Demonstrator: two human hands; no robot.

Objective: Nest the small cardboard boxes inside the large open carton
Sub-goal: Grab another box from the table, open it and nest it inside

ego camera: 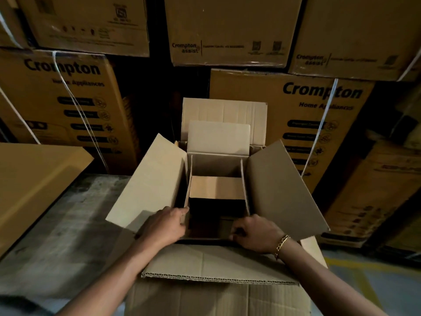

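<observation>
The large open carton stands on the floor in front of me with all its flaps spread outward. A smaller cardboard box sits inside it, its own flaps up and its back flap standing tall. A loose inner flap lies across its opening. My left hand grips the near left corner of the smaller box, fingers curled over its edge. My right hand, with a gold bracelet on the wrist, holds the near right corner the same way. The bottom of the box is dark and hidden.
Stacks of printed brown cartons with white straps wall off the back and both sides. A flat cardboard sheet lies at the left over the concrete floor. Yellow floor marking shows at the lower right.
</observation>
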